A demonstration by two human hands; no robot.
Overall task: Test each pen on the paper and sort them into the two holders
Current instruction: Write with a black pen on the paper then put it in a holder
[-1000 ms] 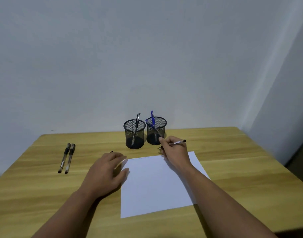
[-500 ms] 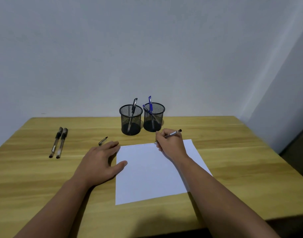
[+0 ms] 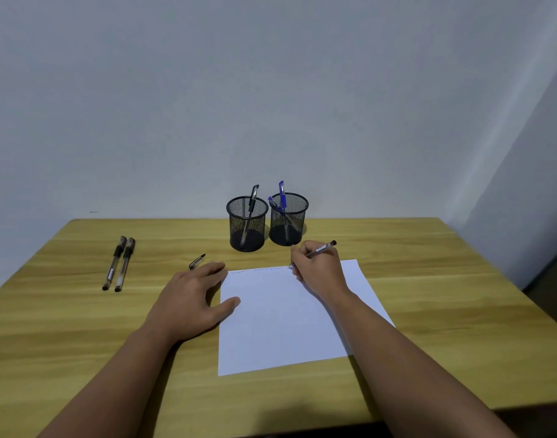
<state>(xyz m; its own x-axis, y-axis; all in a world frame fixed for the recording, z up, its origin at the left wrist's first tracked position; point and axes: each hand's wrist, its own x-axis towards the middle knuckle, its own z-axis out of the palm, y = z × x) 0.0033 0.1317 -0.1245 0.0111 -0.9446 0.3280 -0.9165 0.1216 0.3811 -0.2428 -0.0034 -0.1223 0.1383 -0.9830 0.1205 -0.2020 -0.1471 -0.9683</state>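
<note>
Gripping a pen point(image 3: 320, 250) in a writing hold, the right hand point(image 3: 318, 270) rests on the far edge of the white paper point(image 3: 280, 324), fingers curled round the barrel. The pen's tip is down at the sheet's top edge, just at the fingertips, while its dark rear end slants up and to the right past the knuckles. Faint scribbles point(image 3: 258, 270) run along the top of the paper to the left of the tip.

The left hand point(image 3: 191, 298) lies flat and relaxed, fingers straight, holding nothing; its palm sits on the wooden table point(image 3: 428, 279) and its thumb presses the sheet's left edge. Just beyond its fingertips lies a pen cap point(image 3: 197, 261), apart from the hand.

Behind the paper stand two black mesh holders side by side, nearly touching. The left holder point(image 3: 247, 228) contains one black pen point(image 3: 253, 197) leaning to the right. The right holder point(image 3: 288, 220), just beyond the right hand's knuckles, contains two blue pens point(image 3: 281, 194). Well to the left, two capped pens point(image 3: 119, 263) lie parallel and touching on the table, well apart from both hands.
</note>
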